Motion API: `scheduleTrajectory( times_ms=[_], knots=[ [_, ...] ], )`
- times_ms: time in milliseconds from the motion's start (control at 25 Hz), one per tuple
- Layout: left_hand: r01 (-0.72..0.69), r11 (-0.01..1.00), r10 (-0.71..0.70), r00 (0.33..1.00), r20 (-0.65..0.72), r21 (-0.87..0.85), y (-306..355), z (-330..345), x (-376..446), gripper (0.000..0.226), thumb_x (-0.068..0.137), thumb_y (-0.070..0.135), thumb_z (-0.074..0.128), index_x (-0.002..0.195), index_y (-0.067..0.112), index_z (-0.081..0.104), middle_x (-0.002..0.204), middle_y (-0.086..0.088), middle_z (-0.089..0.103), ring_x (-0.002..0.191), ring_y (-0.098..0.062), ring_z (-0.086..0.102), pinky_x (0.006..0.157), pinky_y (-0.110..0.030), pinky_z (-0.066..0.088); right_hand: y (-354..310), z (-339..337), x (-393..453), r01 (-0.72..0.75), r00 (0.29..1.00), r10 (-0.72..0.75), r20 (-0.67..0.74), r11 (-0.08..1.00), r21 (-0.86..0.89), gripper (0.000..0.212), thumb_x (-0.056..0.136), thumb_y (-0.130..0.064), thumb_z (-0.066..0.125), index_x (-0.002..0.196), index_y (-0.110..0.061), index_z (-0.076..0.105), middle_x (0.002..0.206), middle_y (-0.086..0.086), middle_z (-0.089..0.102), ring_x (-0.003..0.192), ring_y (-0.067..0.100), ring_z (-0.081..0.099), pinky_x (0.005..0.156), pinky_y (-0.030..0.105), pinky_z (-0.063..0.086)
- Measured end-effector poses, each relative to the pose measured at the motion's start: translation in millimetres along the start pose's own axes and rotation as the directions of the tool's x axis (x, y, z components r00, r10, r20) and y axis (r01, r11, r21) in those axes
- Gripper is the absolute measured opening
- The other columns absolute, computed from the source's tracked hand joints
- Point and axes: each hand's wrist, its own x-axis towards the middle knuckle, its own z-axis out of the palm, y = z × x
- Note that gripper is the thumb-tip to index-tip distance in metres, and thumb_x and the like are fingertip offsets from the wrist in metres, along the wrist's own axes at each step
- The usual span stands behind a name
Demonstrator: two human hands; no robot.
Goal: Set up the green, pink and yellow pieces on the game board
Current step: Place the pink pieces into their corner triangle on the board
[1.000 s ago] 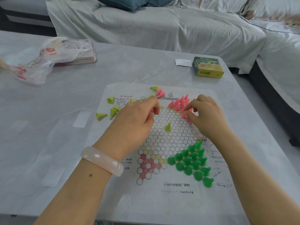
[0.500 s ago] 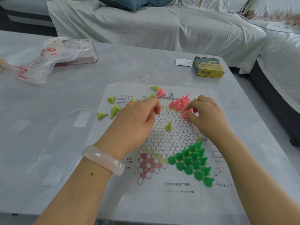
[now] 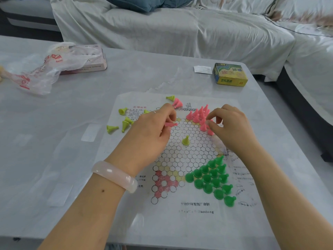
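A paper game board with printed circles lies on the grey table. Green pieces stand packed in its near right corner. Pink pieces stand clustered at the far right corner. My left hand pinches one pink piece, held sideways over the board's far left part. My right hand has its fingertips closed on a pink piece at the near edge of the pink cluster. One yellow piece stands alone mid-board. Several yellow pieces lie tipped over left of the board.
Two loose pink pieces and a yellow piece lie at the board's far edge. A yellow game box and a paper slip sit far right. A plastic bag over a pink box lies far left. A covered sofa stands behind.
My left hand has drawn slightly back, so the pink piece in its fingers now shows. My right hand stays at the pink cluster.
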Motion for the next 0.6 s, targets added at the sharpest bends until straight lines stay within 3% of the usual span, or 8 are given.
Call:
scheduleTrajectory(
  times_ms=[600],
  knots=[
    [0.000,1.000,0.000,1.000,0.000,-0.002,-2.2,1.2,0.6,0.014,0.092,0.008,0.043,0.093,0.022,0.045,0.096,0.006,0.059,0.092,-0.010,0.063,0.076,-0.027,0.052,-0.7,1.7,-0.8,-0.027,0.999,0.027,0.019,1.000,0.000,0.009,0.083,-0.020,0.058,0.082,-0.015,0.065,0.077,-0.005,0.045,0.081,0.014,0.043,0.067,0.025,0.029]
  ],
)
